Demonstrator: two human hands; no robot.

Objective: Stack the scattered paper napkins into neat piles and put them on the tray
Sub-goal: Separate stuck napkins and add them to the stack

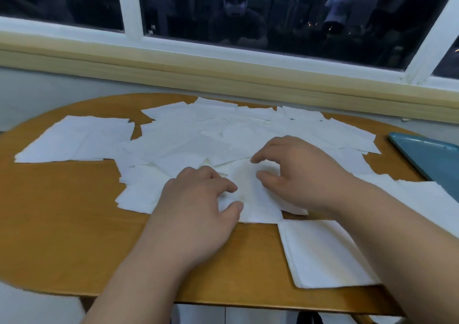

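Wooden and rounded at its far edge, the counter (62,224) fills most of the view, set against a wall under a white-framed window (134,8) whose panes are dark. Across the counter's far half lie the scattered napkins (198,129), white paper squares overlapping one another at all angles, from a loose group at the far left to a spread that runs almost to the right side. At the near right, partly under the person's right forearm, sits a neat pile (320,254) of napkins with squared edges, close to the counter's near edge and just beside the loose spread. A teal tray (429,157) rests at the far right of the counter, near the outermost loose sheets; only its left part shows, the rest being cut off by the edge of the view. Both bare hands are at the near middle of the spread. The left hand (196,209) lies palm down with curled fingers, its thumb and forefinger pinching the near left edge of a single napkin (250,197) that lies on top of the others. The right hand (300,174) arches over the same napkin's far right part, its bent fingertips touching the paper; whether it grips the sheet or merely presses on it cannot be told
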